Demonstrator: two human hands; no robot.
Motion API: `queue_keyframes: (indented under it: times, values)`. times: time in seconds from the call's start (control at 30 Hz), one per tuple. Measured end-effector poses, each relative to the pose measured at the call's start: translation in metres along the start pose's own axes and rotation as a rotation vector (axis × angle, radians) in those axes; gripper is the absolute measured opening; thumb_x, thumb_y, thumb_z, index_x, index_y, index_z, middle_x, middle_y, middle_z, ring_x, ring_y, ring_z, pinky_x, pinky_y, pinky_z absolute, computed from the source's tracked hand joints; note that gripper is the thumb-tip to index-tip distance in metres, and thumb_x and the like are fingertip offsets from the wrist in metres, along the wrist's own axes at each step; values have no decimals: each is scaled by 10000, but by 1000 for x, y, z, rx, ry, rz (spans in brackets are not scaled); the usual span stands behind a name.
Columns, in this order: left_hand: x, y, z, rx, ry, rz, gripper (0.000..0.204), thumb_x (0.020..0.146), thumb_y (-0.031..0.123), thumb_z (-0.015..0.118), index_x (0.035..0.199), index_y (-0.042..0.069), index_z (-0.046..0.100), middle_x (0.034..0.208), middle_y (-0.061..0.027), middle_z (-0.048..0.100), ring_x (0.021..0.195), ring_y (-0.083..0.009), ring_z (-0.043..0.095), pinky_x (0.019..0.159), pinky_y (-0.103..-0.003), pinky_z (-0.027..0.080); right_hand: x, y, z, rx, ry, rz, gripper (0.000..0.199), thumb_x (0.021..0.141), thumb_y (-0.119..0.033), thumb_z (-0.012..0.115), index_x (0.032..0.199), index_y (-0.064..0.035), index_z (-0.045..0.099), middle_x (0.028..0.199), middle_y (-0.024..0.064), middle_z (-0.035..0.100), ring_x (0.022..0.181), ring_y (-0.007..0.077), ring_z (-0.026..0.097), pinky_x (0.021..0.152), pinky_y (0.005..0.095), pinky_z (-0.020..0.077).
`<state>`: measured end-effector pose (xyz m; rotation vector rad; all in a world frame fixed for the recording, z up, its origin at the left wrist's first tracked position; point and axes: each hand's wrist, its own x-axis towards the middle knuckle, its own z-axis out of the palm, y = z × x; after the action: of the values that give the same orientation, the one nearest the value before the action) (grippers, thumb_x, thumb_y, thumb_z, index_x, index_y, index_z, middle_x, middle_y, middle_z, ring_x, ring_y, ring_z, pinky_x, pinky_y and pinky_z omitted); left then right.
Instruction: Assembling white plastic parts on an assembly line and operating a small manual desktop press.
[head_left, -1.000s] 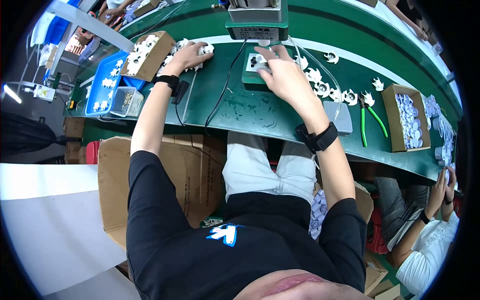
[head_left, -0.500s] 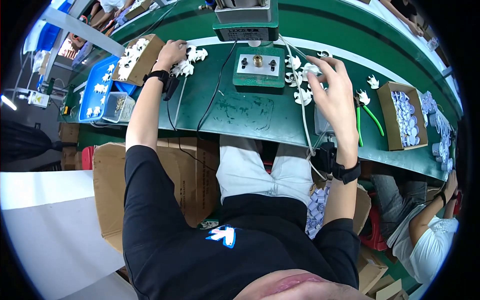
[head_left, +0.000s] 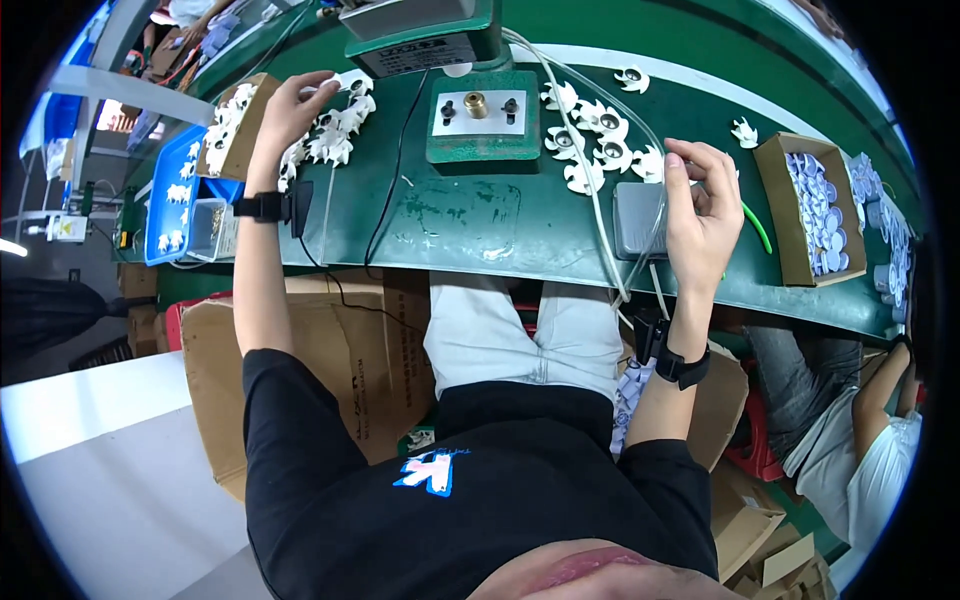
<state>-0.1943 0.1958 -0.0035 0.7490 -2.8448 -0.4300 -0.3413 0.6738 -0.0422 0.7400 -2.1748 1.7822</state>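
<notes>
two hands out: my left hand (head_left: 290,105) pinches a white plastic part (head_left: 345,82) beside the pile (head_left: 325,140); my right hand (head_left: 700,205), fingers loosely curled, empty, rests by the grey pad (head_left: 635,215).

Blue tray (head_left: 172,200), cardboard box of round caps (head_left: 812,205), green-handled cutters (head_left: 756,228).

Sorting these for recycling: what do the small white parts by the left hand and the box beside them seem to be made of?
The small white parts look like moulded plastic: uniform white, slightly glossy, identical shapes. The box looks like plain brown cardboard, matte, with an open top.
</notes>
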Motion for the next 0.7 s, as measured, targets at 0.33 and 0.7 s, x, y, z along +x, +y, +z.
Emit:
queue_keyframes:
  times: [0.33, 0.7]
  values:
    - [-63, 150, 61, -766, 92, 186, 546, 885, 271, 846, 1325, -7, 681, 1070, -123, 765, 999, -152, 721, 923, -291, 559, -6, 5, 8, 52, 25, -29, 109, 937, -55, 734, 1035, -57, 783, 1027, 23, 670, 761, 54, 565, 535, 201, 360]
    - [-51, 155, 73, -557, 109, 193, 645, 819, 374, 890, 1318, 19, 691, 1164, -145, 753, 1085, -223, 720, 987, -356, 543, 6, -8, 22, 187, -13, -29, 136, 1003, -72, 687, 1105, -5, 748, 1013, 20, 656, 891, 63, 591, 757, 188, 465]
